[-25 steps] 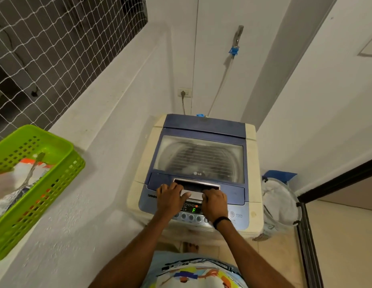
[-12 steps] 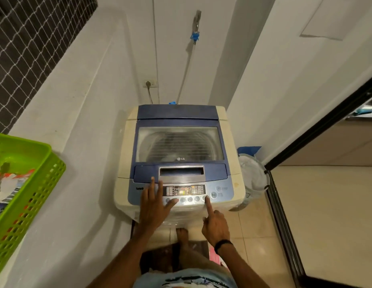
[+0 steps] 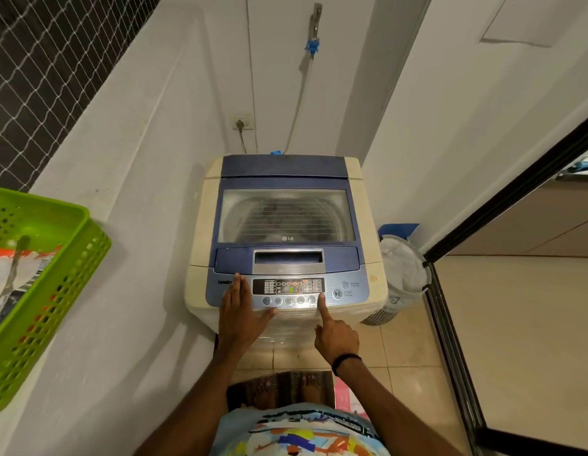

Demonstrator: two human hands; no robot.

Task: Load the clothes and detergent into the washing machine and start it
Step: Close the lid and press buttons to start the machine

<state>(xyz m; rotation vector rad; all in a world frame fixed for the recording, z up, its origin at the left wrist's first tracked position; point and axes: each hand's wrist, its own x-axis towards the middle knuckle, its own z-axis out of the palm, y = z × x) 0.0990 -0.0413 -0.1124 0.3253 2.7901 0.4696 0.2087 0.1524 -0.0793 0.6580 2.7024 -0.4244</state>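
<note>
The blue and cream top-load washing machine stands against the wall with its glass lid closed. Clothes show dimly through the glass. Lights glow on its control panel. My left hand lies flat on the left part of the panel, thumb spread toward the front edge. My right hand points its straight index finger at the rightmost small round button in the row, the fingertip touching it, the other fingers curled. A detergent bag with a spoon lies in the green basket on the left ledge.
A white laundry hamper stands right of the machine. A black sliding door frame runs along the right. On the back wall are a tap with a hose and a socket. Netting covers the window at upper left.
One second ago both hands were at the lid handle. They moved down to the control panel, the left lying flat and the right pointing at a button. My view pulled back.
</note>
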